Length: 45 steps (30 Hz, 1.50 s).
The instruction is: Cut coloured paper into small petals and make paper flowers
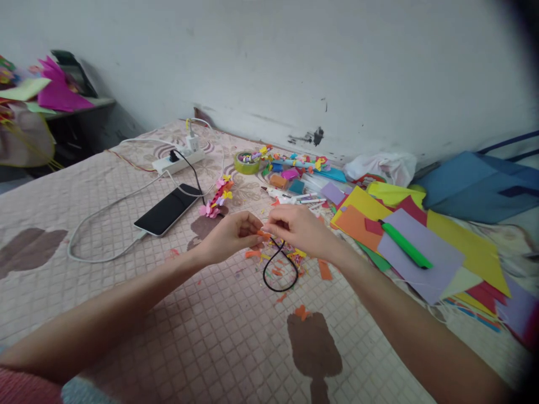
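Pinching orange piece point(264, 235), possibly foam, between 2 hands point(232, 235) point(302, 227); black cord point(278, 290) below.

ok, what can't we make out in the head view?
Head view, all of these:
Orange piece: full shape, covered by fingers of the left hand and right hand.
Black cord: its ends, hidden at the fingertips.
Tiny scraps: too small to tell apart.
White plastic bag: contents, obscured by crumpled film.
Blue item: full outline, cut off by right edge.

Black cord point(265, 276) matt; phone screen point(168, 211) glossy; bedcover point(202, 336) quilted cloth; bag point(381, 167) crinkled plastic
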Tool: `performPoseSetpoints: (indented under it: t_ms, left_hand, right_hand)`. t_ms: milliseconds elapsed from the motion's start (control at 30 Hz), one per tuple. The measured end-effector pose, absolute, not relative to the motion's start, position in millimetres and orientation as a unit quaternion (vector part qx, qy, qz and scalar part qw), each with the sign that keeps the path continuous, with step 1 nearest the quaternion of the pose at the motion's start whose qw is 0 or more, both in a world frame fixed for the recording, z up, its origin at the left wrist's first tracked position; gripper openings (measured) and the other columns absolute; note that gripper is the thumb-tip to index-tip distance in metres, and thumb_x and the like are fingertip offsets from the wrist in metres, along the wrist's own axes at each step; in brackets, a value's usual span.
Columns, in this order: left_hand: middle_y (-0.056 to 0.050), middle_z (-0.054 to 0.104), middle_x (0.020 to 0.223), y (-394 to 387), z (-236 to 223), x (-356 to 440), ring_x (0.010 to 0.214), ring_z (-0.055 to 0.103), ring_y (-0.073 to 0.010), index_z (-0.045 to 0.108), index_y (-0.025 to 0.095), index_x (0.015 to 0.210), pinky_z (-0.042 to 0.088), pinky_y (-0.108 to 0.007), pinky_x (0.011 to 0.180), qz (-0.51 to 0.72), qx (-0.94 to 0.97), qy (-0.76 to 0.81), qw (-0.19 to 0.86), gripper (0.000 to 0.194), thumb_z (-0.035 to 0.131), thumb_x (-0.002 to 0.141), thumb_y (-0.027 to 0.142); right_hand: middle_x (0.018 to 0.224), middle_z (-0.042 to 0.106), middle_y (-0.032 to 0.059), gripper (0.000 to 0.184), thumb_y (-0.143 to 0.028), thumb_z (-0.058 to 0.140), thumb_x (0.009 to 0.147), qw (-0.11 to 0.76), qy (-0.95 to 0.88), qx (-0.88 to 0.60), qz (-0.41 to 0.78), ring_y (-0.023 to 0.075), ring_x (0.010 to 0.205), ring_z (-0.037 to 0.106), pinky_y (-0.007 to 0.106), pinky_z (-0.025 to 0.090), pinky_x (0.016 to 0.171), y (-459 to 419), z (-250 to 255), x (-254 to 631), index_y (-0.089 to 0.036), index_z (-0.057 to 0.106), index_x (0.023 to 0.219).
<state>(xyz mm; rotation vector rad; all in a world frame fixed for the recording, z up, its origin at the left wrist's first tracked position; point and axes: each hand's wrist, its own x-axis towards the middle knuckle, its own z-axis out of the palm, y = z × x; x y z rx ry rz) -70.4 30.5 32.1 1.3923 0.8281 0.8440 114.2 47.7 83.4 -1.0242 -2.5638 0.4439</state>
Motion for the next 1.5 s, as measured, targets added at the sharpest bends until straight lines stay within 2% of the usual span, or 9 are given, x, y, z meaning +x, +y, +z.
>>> performPoseSetpoints:
  t_ms: [333, 633, 767, 900, 967, 1167, 1333, 1433, 1500]
  left_hand:
    - [-0.003, 0.066, 0.072, 17, 28, -69, 0.067, 0.066, -0.0128, 0.055, 0.013, 0.084, 0.055, -0.023, 0.062, 0.41, 0.662, 0.402, 0.482, 0.014, 0.064, 0.079, 0.023]
    - [-0.003, 0.07, 0.079, -5, 23, -75, 0.073, 0.064, -0.0143, 0.061, 0.019, 0.081, 0.051, -0.027, 0.069, 0.473, 0.782, 0.374, 0.157, 0.004, 0.058, 0.083, 0.022]
    - [-0.005, 0.072, 0.093, -19, 22, -84, 0.085, 0.068, -0.0162, 0.063, 0.021, 0.086, 0.054, -0.029, 0.075, 0.464, 0.834, 0.255, 0.152, 0.008, 0.058, 0.082, 0.015]
    - [-0.007, 0.07, 0.106, -32, 18, -89, 0.096, 0.067, -0.0178, 0.062, 0.023, 0.101, 0.055, -0.03, 0.081, 0.429, 0.878, 0.148, 0.152, 0.023, 0.058, 0.082, 0.01]
    - [-0.008, 0.069, 0.11, -40, 16, -88, 0.101, 0.065, -0.0187, 0.059, 0.024, 0.109, 0.054, -0.031, 0.084, 0.419, 0.887, 0.114, 0.154, 0.029, 0.055, 0.084, 0.01]
    - [-0.008, 0.069, 0.11, -66, 16, -79, 0.106, 0.063, -0.02, 0.058, 0.028, 0.109, 0.051, -0.039, 0.089, 0.428, 0.86, 0.156, 0.229, 0.025, 0.043, 0.093, 0.016]
    - [-0.007, 0.068, 0.112, -62, 17, -83, 0.104, 0.064, -0.0204, 0.061, 0.028, 0.104, 0.053, -0.037, 0.088, 0.399, 0.869, 0.143, 0.254, 0.022, 0.042, 0.094, 0.022]
    - [-0.009, 0.067, 0.114, -50, 15, -85, 0.103, 0.064, -0.0199, 0.058, 0.027, 0.109, 0.055, -0.033, 0.085, 0.394, 0.897, 0.058, 0.19, 0.025, 0.04, 0.094, 0.02]
    - [-0.009, 0.067, 0.114, -44, 13, -84, 0.104, 0.064, -0.0192, 0.056, 0.026, 0.112, 0.056, -0.031, 0.083, 0.403, 0.904, 0.025, 0.144, 0.026, 0.039, 0.094, 0.018]
  right_hand:
    - [0.064, 0.048, -0.0012, 0.028, -0.028, 0.053, 0.089, 0.179, -0.911, -0.348, 0.129, 0.0126, 0.064, 0.043, 0.026, 0.027, 0.061, 27, 85, 113, -0.017, 0.051, 0.063]
    - [0.08, 0.053, 0.0029, 0.023, -0.031, 0.045, 0.094, 0.24, -0.892, -0.369, 0.103, 0.0147, 0.074, 0.05, 0.027, 0.035, 0.066, -26, 88, 114, -0.018, 0.056, 0.079]
    - [0.086, 0.057, 0.004, 0.014, -0.028, 0.049, 0.092, 0.294, -0.857, -0.397, 0.148, 0.0144, 0.074, 0.052, 0.027, 0.04, 0.068, -64, 89, 140, -0.019, 0.058, 0.085]
    - [0.086, 0.057, 0.0027, 0.007, -0.02, 0.051, 0.089, 0.211, -0.847, -0.449, 0.193, 0.0127, 0.067, 0.052, 0.026, 0.041, 0.062, -94, 62, 175, -0.021, 0.058, 0.089]
    - [0.092, 0.057, 0.004, 0.01, -0.015, 0.05, 0.088, 0.186, -0.834, -0.481, 0.199, 0.015, 0.076, 0.055, 0.027, 0.044, 0.066, -102, 40, 186, -0.022, 0.056, 0.091]
    - [0.1, 0.055, 0.0076, 0.018, -0.01, 0.044, 0.088, 0.161, -0.839, -0.484, 0.188, 0.0188, 0.086, 0.056, 0.034, 0.047, 0.075, -101, 4, 189, -0.022, 0.056, 0.093]
    - [0.087, 0.057, 0.0042, 0.013, -0.013, 0.047, 0.088, 0.334, -0.783, -0.479, 0.214, 0.017, 0.083, 0.056, 0.031, 0.047, 0.072, -100, 21, 177, -0.022, 0.056, 0.086]
    - [0.086, 0.057, 0.0029, 0.009, -0.016, 0.049, 0.089, 0.426, -0.732, -0.47, 0.249, 0.0153, 0.077, 0.057, 0.029, 0.048, 0.067, -103, 32, 167, -0.022, 0.055, 0.087]
    - [0.088, 0.057, 0.0026, 0.01, -0.015, 0.048, 0.088, 0.431, -0.738, -0.456, 0.248, 0.0142, 0.076, 0.058, 0.028, 0.049, 0.067, -105, 37, 164, -0.022, 0.055, 0.091]
